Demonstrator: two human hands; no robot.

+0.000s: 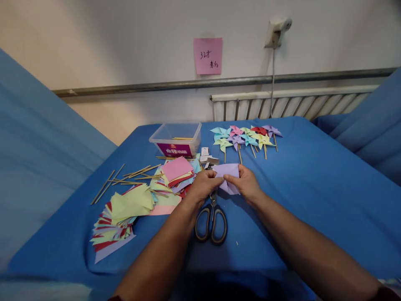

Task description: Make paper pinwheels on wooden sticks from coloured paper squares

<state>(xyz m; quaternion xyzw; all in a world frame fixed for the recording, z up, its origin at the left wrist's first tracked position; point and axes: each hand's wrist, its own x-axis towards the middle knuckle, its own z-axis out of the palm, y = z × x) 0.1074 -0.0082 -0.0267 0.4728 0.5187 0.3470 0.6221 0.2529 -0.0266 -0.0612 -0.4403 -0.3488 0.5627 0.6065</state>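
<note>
Between my two hands is a sheet of lilac paper [230, 169], creased and partly folded, held up over the table. My left hand [205, 184] pinches its left edge with thumb and fingers. On the other side my right hand [247, 183] grips it, the thumb pressed near the middle of the sheet. Below the paper lies a pair of scissors [213, 223] with dark handles toward me; its blades are partly hidden by my left hand and the paper. A pile of coloured paper squares [178, 169], pink on top, lies just left of my left hand.
Finished paper pinwheels [250, 140] on sticks lie at the back right. A clear plastic box [175, 136] with sticks stands behind the piles, small boxes [205, 154] beside it. Loose sticks [134, 175] and a fanned paper stack [125, 213] lie left on the blue cloth [297, 179].
</note>
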